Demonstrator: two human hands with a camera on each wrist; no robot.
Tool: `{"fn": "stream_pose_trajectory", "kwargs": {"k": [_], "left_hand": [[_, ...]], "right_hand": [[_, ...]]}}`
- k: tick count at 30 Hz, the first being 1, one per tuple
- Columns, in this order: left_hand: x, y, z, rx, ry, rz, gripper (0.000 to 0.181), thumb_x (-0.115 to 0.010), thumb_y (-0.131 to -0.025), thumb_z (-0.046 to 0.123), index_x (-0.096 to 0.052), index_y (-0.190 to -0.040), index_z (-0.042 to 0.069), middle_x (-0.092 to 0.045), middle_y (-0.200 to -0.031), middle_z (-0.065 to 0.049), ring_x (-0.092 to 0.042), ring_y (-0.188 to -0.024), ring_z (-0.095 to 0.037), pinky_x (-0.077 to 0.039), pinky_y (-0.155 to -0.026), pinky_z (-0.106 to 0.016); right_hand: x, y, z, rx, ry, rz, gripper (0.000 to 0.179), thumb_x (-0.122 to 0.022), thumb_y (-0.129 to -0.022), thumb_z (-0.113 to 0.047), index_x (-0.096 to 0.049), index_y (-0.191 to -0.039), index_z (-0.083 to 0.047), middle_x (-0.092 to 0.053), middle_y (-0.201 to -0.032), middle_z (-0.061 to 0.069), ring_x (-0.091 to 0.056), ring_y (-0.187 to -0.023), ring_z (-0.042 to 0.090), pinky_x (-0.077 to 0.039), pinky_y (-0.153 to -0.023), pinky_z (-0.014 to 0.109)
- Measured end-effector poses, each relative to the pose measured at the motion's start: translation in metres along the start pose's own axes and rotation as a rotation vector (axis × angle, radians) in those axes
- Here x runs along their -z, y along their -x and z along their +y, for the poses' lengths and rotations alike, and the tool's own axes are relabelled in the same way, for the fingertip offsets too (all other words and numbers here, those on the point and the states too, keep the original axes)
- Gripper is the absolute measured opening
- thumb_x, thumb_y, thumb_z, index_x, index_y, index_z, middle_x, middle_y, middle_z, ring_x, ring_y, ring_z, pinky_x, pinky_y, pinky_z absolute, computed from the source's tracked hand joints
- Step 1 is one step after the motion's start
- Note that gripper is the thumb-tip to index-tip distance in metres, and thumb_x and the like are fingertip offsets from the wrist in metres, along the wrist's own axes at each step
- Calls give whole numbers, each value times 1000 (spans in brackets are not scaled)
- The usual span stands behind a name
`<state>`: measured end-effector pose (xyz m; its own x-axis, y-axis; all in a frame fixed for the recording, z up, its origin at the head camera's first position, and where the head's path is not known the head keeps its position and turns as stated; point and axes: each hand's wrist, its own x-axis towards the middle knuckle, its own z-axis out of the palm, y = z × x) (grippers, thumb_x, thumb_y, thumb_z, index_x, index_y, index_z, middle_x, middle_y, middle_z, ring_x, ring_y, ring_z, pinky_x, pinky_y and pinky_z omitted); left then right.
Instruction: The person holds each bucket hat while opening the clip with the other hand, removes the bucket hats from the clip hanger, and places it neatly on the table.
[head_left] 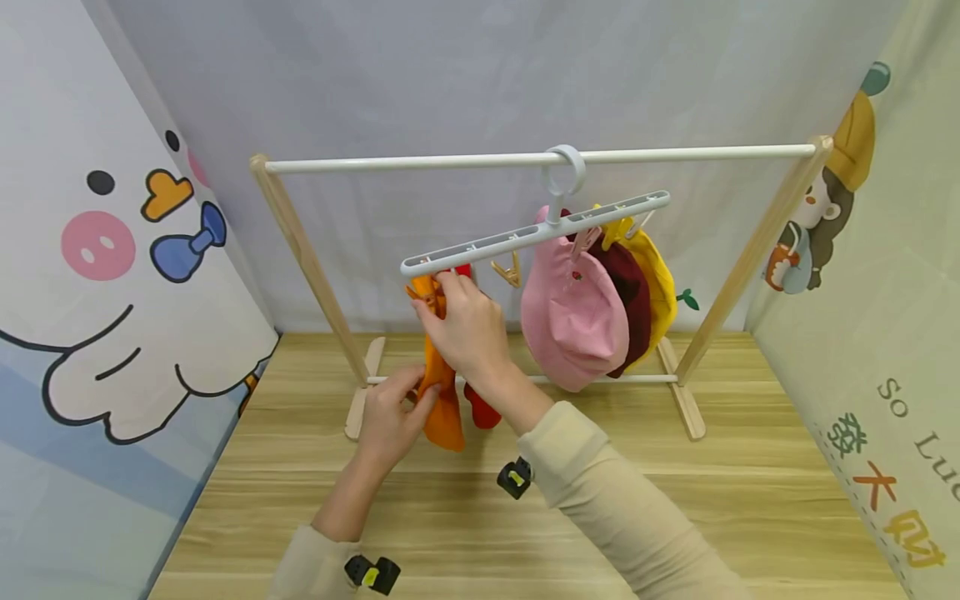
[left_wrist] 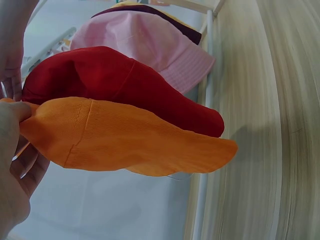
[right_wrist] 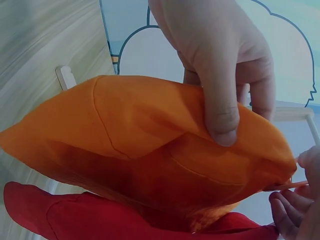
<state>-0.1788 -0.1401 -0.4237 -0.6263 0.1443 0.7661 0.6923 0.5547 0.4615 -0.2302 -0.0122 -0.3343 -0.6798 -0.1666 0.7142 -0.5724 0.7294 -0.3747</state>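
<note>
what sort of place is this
Probably a staged tabletop booth rather than a shop: a clothes rack with hanging hats stands on a wood-grain surface, with cartoon-printed panels at both sides.

Red hat [left_wrist: 115,77] — partly hidden behind orange hat [left_wrist: 135,137]; right sleeve [head_left: 622,508] — cut off.

a wood-grain tabletop [head_left: 787,483] bears a rack [head_left: 480,160] standing on two pale wooden feet [head_left: 690,414].

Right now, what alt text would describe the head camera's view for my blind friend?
A person's left hand holds an orange bucket hat while the right hand pinches its clothespin, under a hanger's lower end. A red hat shows behind; a pink hat, maroon hat and yellow hat hang farther right.
</note>
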Motion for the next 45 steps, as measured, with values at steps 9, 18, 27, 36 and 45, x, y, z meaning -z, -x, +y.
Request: {"fn": "stream_pose_trajectory", "kwargs": {"k": [9, 18, 27, 36, 45], "left_hand": [[0, 1, 4, -16, -8, -8, 17, -69, -72, -6, -64, -85, 4, -65, -77, -5, -60, -63, -13, -49, -54, -20], [-3, 2, 4, -24, -25, -4, 12, -69, -74, -1, -65, -84, 5, -62, -70, -4, -58, -60, -11, -48, -53, -20], [-5, 4, 3, -39, -14, 14, 9, -68, -74, 0, -65, -82, 5, -62, -68, -4, -58, -60, -12, -48, -52, -20], [-5, 4, 3, -25, 31, 40, 13, -67, -72, -6, -65, -79, 5, -63, -70, -3, -58, -60, -11, -48, -52, -19], [-4, 5, 1, -14, 0, 57, 14, -66, -71, -8, -62, -74, 5, -59, -65, -2, -56, -58, -9, -47, -51, -16]], "right_hand": [[-5, 2, -4, 19, 67, 85, 31, -69, -80, -33, -58, -93, -7, -58, -71, 3, -55, -59, 16, -47, -51, 29], [-9, 1, -6, 17, 90, 107, 35, -71, -78, -35, -54, -89, -6, -55, -67, 2, -52, -52, 15, -45, -47, 26], [-7, 1, -6, 23, 101, 81, 31, -68, -81, -34, -54, -87, -7, -53, -64, 1, -51, -49, 14, -43, -44, 25], [-7, 2, -5, 9, 83, 72, 29, -66, -81, -33, -54, -87, -8, -53, -64, 1, -50, -49, 14, -43, -44, 24], [-7, 2, -3, -1, 58, 109, 23, -67, -80, -30, -55, -83, -10, -50, -61, -1, -48, -49, 14, -40, -44, 25]]}}
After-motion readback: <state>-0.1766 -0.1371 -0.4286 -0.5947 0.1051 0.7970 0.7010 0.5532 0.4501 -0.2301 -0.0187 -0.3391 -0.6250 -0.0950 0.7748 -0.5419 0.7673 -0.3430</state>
